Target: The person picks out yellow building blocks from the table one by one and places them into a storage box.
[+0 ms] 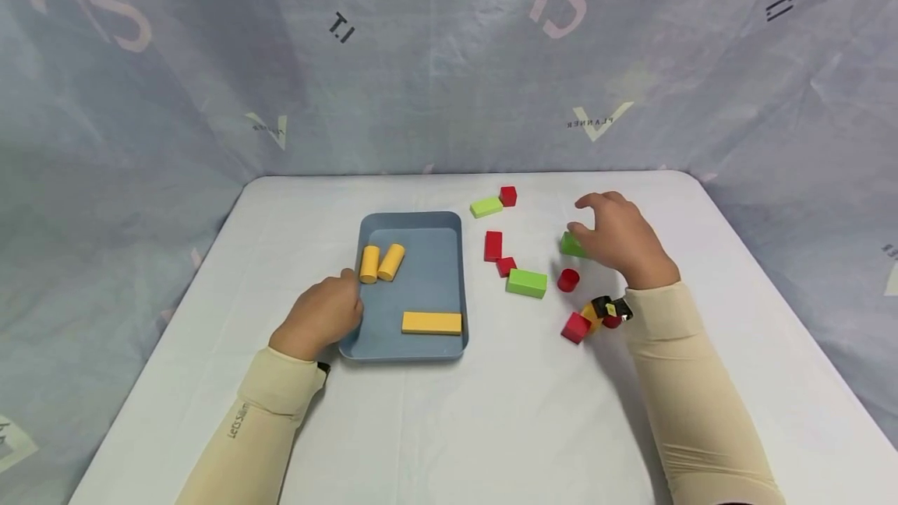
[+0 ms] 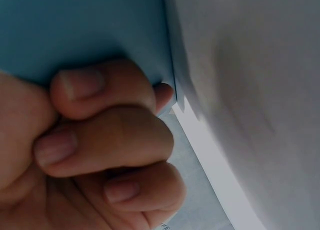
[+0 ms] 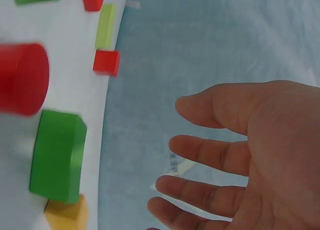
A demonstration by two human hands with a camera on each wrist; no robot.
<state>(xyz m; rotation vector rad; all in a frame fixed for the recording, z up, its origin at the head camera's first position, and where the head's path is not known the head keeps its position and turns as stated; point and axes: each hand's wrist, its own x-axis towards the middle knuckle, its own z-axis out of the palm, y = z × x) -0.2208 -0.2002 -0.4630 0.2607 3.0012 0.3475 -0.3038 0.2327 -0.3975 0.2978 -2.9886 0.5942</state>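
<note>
My left hand (image 1: 321, 314) is at the left rim of a blue-grey tray (image 1: 428, 349), its fingers curled and pinching the tray wall. In the left wrist view the tray (image 2: 75, 29) lies right behind the curled fingers (image 2: 110, 140). Inside the tray are two yellow cylinders (image 1: 369, 264) and a flat yellow block (image 1: 431, 323). Over the right side of the table, my right hand (image 1: 620, 236) holds nothing, its fingers spread and thumb apart. Partly hidden beneath it sits a green block (image 3: 57, 157), with a red cylinder (image 3: 25, 79) nearby.
Between tray and right hand lie a green block (image 1: 526, 283), a red block (image 1: 493, 246) and a small red block (image 1: 506, 266). Farther back are a light green block (image 1: 486, 207) and a red cube (image 1: 508, 195). Another red cube (image 1: 576, 327) touches a yellow block (image 1: 592, 318) near the right wrist.
</note>
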